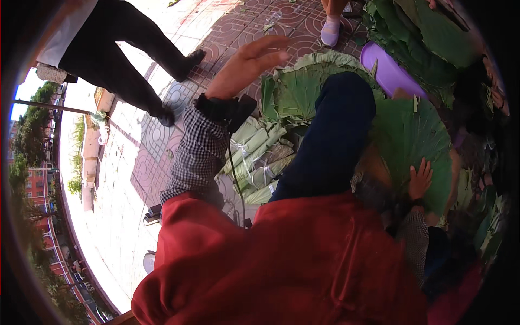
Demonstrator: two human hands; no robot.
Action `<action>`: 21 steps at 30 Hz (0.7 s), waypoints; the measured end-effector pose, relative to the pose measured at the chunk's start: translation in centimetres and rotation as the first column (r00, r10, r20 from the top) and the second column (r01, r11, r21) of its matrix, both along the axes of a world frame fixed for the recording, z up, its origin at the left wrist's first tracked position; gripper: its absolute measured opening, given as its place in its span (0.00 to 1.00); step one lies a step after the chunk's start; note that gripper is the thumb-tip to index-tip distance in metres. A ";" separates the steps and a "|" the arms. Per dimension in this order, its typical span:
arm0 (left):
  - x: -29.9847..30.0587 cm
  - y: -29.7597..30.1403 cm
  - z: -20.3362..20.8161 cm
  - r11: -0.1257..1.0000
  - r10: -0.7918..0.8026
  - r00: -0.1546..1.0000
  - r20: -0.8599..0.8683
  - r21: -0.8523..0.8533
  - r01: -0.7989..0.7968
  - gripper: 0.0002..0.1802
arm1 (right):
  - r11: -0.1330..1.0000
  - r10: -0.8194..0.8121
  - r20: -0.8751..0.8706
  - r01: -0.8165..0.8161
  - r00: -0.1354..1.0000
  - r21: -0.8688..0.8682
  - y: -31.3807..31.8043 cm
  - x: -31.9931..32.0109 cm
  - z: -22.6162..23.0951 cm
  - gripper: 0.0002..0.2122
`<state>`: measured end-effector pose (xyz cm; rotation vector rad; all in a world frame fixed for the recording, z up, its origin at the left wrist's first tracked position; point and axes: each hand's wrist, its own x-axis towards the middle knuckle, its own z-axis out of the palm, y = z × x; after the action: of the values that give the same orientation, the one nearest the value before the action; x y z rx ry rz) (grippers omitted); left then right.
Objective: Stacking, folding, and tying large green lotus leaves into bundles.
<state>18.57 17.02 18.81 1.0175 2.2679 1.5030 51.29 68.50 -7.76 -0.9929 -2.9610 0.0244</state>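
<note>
My left hand (252, 60) is raised beside the far left edge of a stack of large green leaves (298, 89), which look like lotus leaves. Its fingers are stretched out with nothing in them. On the right, my right hand (420, 180) lies with spread fingers on a broad green leaf (414, 132). My knee in dark blue trousers (330, 135) hides the middle of the leaves. Left of the knee are several pale green rolled bundles (260, 154) tied with white string.
A purple basin (387, 67) leans among the leaves, near a big leaf pile (439, 46) at the far right. Someone in black trousers (119, 51) stands on the patterned paving at far left. A lavender shoe (330, 32) of another person shows at the top.
</note>
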 end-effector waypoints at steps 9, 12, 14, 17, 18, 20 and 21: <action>8.0 -29.2 -29.3 0.304 0.918 0.397 -0.014 -0.620 -0.724 0.20 | 0.993 0.114 -0.008 -0.114 0.994 -0.035 2.8 -0.2 -0.9 0.30; 10.6 -31.2 -36.1 0.064 0.922 0.333 -0.199 -0.769 -0.636 0.23 | 0.987 0.107 -0.002 -0.107 0.994 -0.118 2.8 -0.4 -0.1 0.31; 10.6 -31.5 -38.5 0.049 0.907 0.364 -0.212 -0.804 -0.592 0.30 | 0.979 0.102 0.003 -0.100 0.995 -0.175 2.7 -0.7 0.7 0.31; 9.0 -30.3 -39.9 0.125 0.871 0.476 -0.125 -0.879 -0.460 0.38 | 0.980 0.068 0.074 -0.053 0.995 -0.189 2.5 -0.8 1.5 0.31; 8.4 -29.5 -40.1 0.136 0.836 0.534 -0.125 -0.896 -0.423 0.40 | 0.976 0.050 0.075 -0.033 0.996 -0.213 2.6 -0.8 1.6 0.31; 7.5 -28.5 -39.6 0.181 0.833 0.547 -0.083 -0.894 -0.410 0.44 | 0.972 0.036 0.074 -0.017 0.997 -0.235 2.7 -0.7 1.5 0.31; 6.8 -27.9 -39.3 0.170 0.847 0.525 -0.087 -0.890 -0.422 0.44 | 0.970 0.071 0.063 -0.054 0.995 -0.237 2.9 -0.7 1.3 0.31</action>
<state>25.39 -10.91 -20.51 -0.7046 2.6148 0.3781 50.61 71.38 -6.44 -0.9383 -3.1088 0.3567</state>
